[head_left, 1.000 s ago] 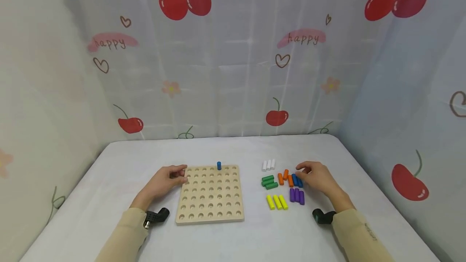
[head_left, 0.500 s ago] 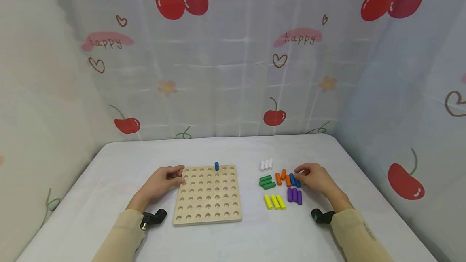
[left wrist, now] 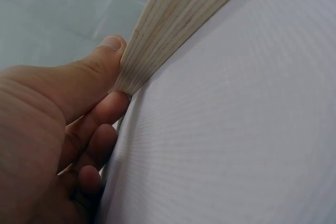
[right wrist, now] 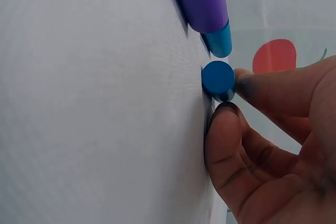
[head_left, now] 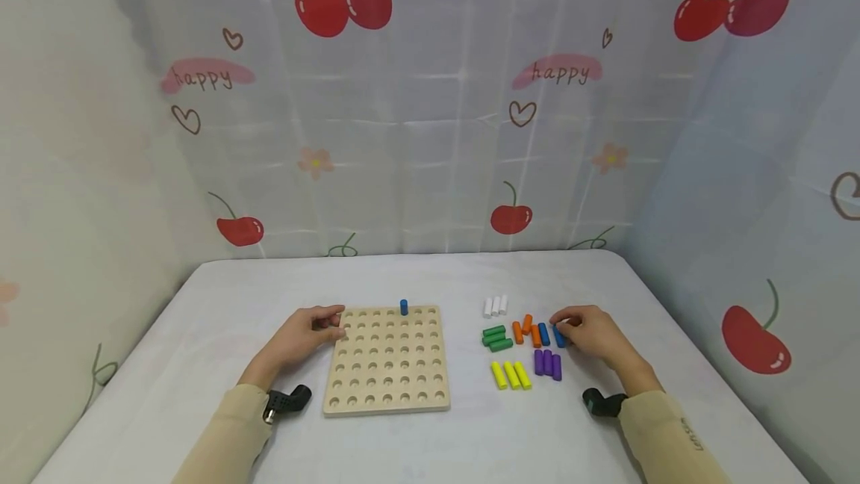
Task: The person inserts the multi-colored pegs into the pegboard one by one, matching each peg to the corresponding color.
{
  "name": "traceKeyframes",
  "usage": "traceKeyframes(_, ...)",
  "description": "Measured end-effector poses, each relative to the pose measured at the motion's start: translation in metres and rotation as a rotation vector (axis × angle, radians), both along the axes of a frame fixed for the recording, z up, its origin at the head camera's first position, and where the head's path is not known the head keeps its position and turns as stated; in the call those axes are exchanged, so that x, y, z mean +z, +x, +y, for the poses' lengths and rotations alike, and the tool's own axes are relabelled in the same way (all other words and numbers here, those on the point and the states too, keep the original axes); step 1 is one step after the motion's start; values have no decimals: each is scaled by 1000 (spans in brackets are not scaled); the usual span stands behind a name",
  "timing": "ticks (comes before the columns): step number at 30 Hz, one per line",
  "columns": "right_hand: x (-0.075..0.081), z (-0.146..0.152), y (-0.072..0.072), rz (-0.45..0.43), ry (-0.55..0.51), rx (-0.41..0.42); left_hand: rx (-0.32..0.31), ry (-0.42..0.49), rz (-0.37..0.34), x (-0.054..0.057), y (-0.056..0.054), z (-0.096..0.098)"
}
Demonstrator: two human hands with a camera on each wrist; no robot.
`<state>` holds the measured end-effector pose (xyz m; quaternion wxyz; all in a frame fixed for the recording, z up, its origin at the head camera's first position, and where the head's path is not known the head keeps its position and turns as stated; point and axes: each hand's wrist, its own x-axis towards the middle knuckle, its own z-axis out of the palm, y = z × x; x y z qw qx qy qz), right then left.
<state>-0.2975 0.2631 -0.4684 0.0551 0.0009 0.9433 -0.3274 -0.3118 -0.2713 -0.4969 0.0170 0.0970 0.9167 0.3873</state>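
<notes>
My left hand grips the far left corner of a light wooden pegboard with rows of holes; in the left wrist view the thumb lies on the board's edge, the fingers curled below. One blue peg stands upright in the board's far row. On the right, my right hand pinches another blue peg lying on the table; the right wrist view shows the round end of this blue peg between thumb and finger. A further blue peg lies just left of it.
Loose pegs lie in colour groups between board and right hand: white pegs, green pegs, orange pegs, yellow pegs and purple pegs. A white cloth covers the table. A printed curtain stands behind.
My right hand has shifted slightly right, and the blue peg at its fingers now lies apart from the other blue peg beside it. The left hand keeps its place on the board.
</notes>
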Motion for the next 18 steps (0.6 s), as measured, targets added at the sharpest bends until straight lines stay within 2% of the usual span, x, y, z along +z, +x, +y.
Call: traceKeyframes(18,-5,-9,-3,67,122,-58,6,-7,-7,4,3,2)
